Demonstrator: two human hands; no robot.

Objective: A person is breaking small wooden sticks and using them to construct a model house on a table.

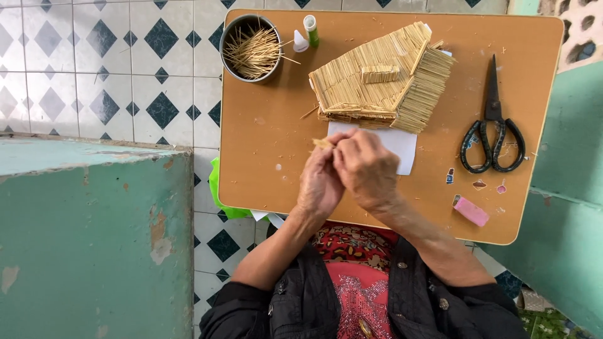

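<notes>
My left hand (pixel 319 182) and my right hand (pixel 367 168) are pressed together over the near middle of a brown board (pixel 264 150). Both pinch a small piece made of thin wooden sticks (pixel 323 143), which pokes out at the fingertips. Just beyond the hands stands a model house built of wooden sticks (pixel 380 78), resting on a white sheet of paper (pixel 405 147). A metal cup full of loose sticks (pixel 251 47) sits at the board's far left corner. Beside the cup stand a small green-and-white glue bottle (pixel 311 28) and its white cap (pixel 300 42).
Black scissors (pixel 493 129) lie shut on the right side of the board, with a pink eraser (pixel 471 211) near the front right corner. A worn green wall (pixel 94 238) rises at the left, and a patterned tile floor (pixel 113 69) lies beyond it.
</notes>
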